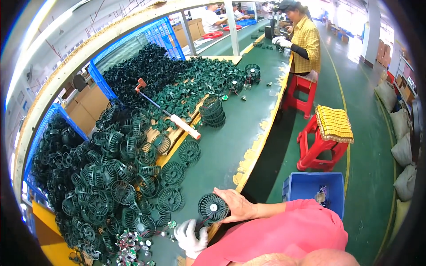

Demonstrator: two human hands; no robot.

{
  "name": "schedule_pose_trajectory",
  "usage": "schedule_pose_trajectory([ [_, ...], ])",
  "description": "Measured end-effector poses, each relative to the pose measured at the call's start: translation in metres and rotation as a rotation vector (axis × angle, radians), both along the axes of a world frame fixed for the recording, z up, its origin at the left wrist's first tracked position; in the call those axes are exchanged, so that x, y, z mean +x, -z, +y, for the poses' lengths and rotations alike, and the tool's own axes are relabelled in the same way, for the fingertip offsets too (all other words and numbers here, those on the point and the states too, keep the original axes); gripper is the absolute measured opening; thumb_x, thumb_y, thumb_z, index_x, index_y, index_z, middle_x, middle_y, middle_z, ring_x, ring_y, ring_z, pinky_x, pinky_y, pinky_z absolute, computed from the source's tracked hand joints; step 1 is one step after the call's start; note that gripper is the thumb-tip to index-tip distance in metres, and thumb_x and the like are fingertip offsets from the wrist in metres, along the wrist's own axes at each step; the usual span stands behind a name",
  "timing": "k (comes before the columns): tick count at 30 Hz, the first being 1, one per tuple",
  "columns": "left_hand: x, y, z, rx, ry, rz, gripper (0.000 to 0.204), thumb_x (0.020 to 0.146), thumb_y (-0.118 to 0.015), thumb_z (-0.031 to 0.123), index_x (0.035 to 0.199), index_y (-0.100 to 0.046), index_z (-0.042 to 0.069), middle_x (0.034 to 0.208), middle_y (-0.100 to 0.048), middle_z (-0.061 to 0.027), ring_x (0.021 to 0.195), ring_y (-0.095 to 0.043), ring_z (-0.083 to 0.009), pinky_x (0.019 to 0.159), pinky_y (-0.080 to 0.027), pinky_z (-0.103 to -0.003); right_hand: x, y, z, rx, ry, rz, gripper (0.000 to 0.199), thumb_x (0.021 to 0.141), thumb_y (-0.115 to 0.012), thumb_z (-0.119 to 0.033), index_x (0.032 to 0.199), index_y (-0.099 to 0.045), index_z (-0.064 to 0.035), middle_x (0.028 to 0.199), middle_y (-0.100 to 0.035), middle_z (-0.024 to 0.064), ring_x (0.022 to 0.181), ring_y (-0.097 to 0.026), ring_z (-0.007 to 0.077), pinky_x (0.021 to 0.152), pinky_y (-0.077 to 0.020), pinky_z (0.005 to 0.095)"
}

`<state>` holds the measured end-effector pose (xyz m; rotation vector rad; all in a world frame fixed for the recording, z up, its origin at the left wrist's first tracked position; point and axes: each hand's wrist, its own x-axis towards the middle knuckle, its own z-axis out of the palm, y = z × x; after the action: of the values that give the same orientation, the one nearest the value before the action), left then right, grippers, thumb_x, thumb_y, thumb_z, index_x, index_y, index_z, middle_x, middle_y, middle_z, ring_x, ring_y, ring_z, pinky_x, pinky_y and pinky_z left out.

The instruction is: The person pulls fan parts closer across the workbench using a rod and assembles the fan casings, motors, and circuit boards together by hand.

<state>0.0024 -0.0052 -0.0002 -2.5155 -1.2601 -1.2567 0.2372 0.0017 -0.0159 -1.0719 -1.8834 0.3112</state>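
My right hand point(237, 205), bare, is wrapped round the side of a round dark fan cage point(210, 213) with a pale hub in its middle. The ribbed face of the cage points up. Just below it, my left hand point(191, 237) wears a white glove. Its thumb and fingers stand apart near thin dark wires under the cage; no firm grip on them shows. Close by lie small motors with wires and green circuit boards point(128, 248). Loose fan cages point(170, 198) sit flat on the green bench point(217, 164) to the left.
A large heap of fan cages point(97, 177) covers the left side. Beyond it, small dark green parts point(195, 80) spill from a blue crate point(100, 80). A screwdriver-like tool point(185, 127) hangs above. A blue bin point(313, 181), a red stool point(321, 146) and a co-worker point(306, 42) are at the right.
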Motion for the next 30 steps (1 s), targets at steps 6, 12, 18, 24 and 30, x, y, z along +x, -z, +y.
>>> schedule_pose_trajectory([
  [6, -0.004, 0.002, -0.003, -0.022, 0.014, 0.014, 0.04, 0.071, -0.07, 0.022, 0.106, -0.062, 0.005, 0.102, -0.06, -0.0123, 0.094, -0.056, -0.0329, 0.091, -0.043, -0.046, 0.005, 0.003, -0.001, -0.027, -0.019, -0.005, 0.106, 0.064, -0.082, -0.042, 0.141, -0.026, 0.0051, 0.136, -0.043, 0.0228, 0.117, -0.051, 0.0352, 0.101, -0.0352, 0.0474],
  [12, -0.006, 0.005, -0.002, -0.037, 0.024, 0.025, 0.038, 0.071, -0.07, 0.022, 0.105, -0.063, 0.005, 0.1, -0.061, -0.0118, 0.093, -0.055, -0.033, 0.089, -0.044, -0.045, 0.012, 0.003, 0.0, -0.048, 0.021, -0.042, 0.108, 0.061, -0.084, -0.039, 0.141, -0.027, 0.0033, 0.137, -0.044, 0.0219, 0.119, -0.051, 0.0339, 0.102, -0.0343, 0.0494],
  [18, -0.001, 0.0, 0.0, -0.023, 0.023, 0.01, 0.035, 0.07, -0.07, 0.016, 0.102, -0.063, 0.003, 0.097, -0.061, -0.012, 0.087, -0.057, -0.0313, 0.083, -0.046, -0.042, 0.02, 0.004, 0.002, -0.078, 0.021, -0.026, 0.107, 0.062, -0.083, -0.04, 0.142, -0.026, 0.0027, 0.137, -0.045, 0.0215, 0.123, -0.049, 0.033, 0.104, -0.0335, 0.0512],
  [24, 0.003, 0.001, 0.002, -0.063, 0.011, 0.025, 0.034, 0.067, -0.07, 0.011, 0.1, -0.064, 0.005, 0.097, -0.062, -0.0123, 0.087, -0.058, -0.0308, 0.08, -0.048, -0.041, 0.022, 0.008, 0.006, -0.022, 0.05, -0.078, 0.115, 0.061, -0.084, -0.043, 0.145, -0.019, 0.0024, 0.133, -0.049, 0.0176, 0.121, -0.051, 0.0306, 0.103, -0.0331, 0.0523],
  [30, 0.004, 0.0, 0.001, -0.068, 0.01, -0.048, 0.033, 0.066, -0.071, 0.008, 0.098, -0.066, 0.006, 0.095, -0.063, -0.0118, 0.087, -0.06, -0.0297, 0.078, -0.05, -0.039, 0.027, 0.003, 0.008, -0.04, 0.042, -0.075, 0.115, 0.061, -0.084, -0.043, 0.145, -0.019, 0.0021, 0.133, -0.049, 0.0177, 0.12, -0.052, 0.031, 0.104, -0.0317, 0.0532],
])
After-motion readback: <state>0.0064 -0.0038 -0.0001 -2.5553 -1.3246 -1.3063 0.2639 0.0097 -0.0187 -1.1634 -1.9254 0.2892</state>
